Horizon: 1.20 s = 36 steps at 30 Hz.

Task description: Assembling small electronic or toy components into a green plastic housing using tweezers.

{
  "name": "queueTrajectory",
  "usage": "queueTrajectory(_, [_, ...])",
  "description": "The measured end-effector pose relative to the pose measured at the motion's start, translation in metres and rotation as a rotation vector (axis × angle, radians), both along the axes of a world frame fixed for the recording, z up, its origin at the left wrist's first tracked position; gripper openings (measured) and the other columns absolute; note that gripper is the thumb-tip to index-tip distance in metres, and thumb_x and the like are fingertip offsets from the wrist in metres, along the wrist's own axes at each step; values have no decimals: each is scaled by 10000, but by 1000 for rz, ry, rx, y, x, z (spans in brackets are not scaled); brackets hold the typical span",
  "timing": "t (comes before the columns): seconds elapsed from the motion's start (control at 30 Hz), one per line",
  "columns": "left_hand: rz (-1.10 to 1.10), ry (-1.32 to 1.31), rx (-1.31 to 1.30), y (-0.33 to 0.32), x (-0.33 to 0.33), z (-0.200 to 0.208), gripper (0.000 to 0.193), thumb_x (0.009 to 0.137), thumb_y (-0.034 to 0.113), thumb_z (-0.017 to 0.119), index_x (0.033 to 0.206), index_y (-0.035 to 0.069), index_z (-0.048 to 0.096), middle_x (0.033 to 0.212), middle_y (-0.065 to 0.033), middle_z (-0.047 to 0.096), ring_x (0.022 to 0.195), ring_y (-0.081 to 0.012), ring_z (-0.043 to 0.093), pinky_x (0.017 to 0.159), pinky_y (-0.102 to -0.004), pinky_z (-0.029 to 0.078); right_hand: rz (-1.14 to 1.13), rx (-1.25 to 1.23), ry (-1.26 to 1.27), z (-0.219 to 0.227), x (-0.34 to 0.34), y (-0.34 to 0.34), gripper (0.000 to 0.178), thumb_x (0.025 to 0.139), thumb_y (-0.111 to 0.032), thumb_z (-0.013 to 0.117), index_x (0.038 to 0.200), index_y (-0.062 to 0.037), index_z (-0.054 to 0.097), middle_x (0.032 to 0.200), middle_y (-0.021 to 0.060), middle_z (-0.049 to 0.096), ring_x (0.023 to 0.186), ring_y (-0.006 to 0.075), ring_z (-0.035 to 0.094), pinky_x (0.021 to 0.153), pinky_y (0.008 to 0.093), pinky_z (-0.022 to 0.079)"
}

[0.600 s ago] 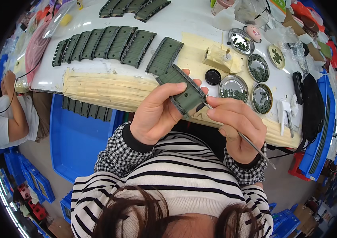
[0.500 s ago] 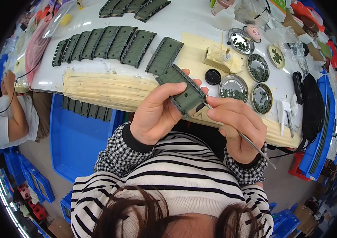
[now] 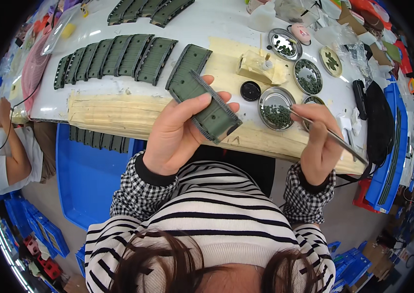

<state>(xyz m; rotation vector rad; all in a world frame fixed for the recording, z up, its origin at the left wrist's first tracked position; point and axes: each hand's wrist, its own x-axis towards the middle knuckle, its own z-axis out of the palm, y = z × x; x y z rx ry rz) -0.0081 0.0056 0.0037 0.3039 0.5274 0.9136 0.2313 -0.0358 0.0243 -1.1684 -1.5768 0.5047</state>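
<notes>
My left hand point(image 3: 180, 124) holds a dark green curved panel point(image 3: 215, 118) with toothed long edges, tilted above the table's front edge, thumb on its face. My right hand point(image 3: 320, 141) grips metal tweezers point(image 3: 346, 142) between thumb and fingers. Their tip reaches the right rim of a round metal dish point(image 3: 274, 96) holding small dark green pieces; whether they pinch a piece is too small to tell. Just behind the held panel lies another green panel point(image 3: 193, 58), partly covered by it. A small round black cap point(image 3: 250, 91) sits left of the dish.
Rows of similar panels point(image 3: 124, 54) lie at the left. More dishes of green pieces point(image 3: 308, 78) stand at the right, near a tape-covered block point(image 3: 255, 68). A blue bin point(image 3: 92, 180) is below the table's left front edge. Another person's arm point(image 3: 14, 151) shows far left.
My right hand has moved right, taking the tweezers from the held panel's edge to the metal dish. My left hand still holds the panel. The whole view has shifted slightly.
</notes>
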Motion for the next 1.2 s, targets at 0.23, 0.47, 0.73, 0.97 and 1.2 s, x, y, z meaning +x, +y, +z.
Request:
queueTrajectory(0.23, [-41,205,93,-1,8,0,383,961,109,519,1320,17,420,1203,-184,580,1132,-301,593,934,-423,533,-85,-61,-351,-29,21,14,117,891,-124,629,908,-29,696,764,54,640,787,237,536,725,335,417])
queueTrajectory(0.47, [10,302,223,-6,15,5,408,966,76,520,1350,25,392,1236,-189,548,1109,-277,606,894,-383,556,-111,-54,-422,-32,19,16,112,883,-146,640,887,-54,703,748,53,625,776,237,530,730,340,398])
queueTrajectory(0.73, [-108,344,321,-9,19,1,178,1023,183,446,1055,22,515,1110,-116,599,998,-216,655,814,-332,572,41,95,-380,-4,8,8,171,791,-155,705,909,-31,703,837,53,664,837,260,562,738,336,466])
queueTrajectory(0.97, [-233,396,497,-5,30,-8,283,1030,268,458,947,18,562,871,-5,579,830,-60,511,775,-215,430,221,357,-634,24,-18,6,376,661,-311,726,945,-66,699,846,22,648,837,246,587,675,350,484])
queueTrajectory(1.2, [-155,413,561,-8,30,-15,268,1032,246,452,934,20,557,861,-1,579,833,-60,512,779,-214,429,257,380,-636,18,-24,8,358,739,-322,682,965,-45,687,849,47,639,820,245,601,676,359,491])
